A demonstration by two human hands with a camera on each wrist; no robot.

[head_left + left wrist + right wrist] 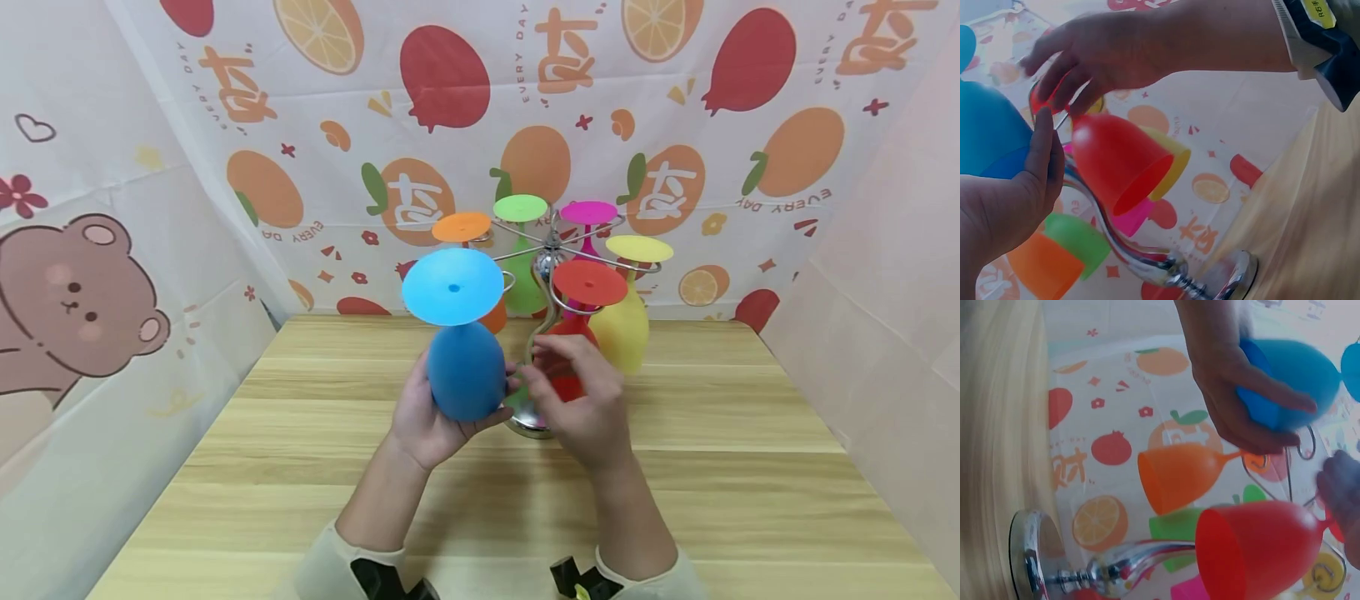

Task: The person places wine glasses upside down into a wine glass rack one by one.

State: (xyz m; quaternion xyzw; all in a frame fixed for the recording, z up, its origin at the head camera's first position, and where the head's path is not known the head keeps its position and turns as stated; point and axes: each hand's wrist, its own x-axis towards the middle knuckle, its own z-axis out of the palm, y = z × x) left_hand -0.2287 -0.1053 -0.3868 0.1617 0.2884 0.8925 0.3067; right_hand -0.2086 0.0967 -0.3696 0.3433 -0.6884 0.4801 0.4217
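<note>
Upside down, a blue goblet (pixel 467 371) sits in my left hand (pixel 420 429), its fingers wrapped round the bowl and its round foot upward. Behind it rises a chrome wine glass rack (pixel 551 242) with looped arms. My right hand (pixel 588 404) hovers beside the rack, fingers loosely bent and nothing held. In the left wrist view its fingertips are near the stem of the hanging red goblet (pixel 1119 162). An orange goblet (pixel 1182 475), a green goblet (pixel 1079 244), a magenta goblet (pixel 1132 219) and a yellow goblet (pixel 622 333) also hang bowl-down from the loops.
The rack's round chrome base (pixel 531 425) stands on a wood-grain table (pixel 300 500). A fruit-print cloth (pixel 322 200) hangs behind the table, and a panel with a cartoon bear (pixel 75 300) is at the left. Black wrist cameras (pixel 386 579) are strapped over the sleeves.
</note>
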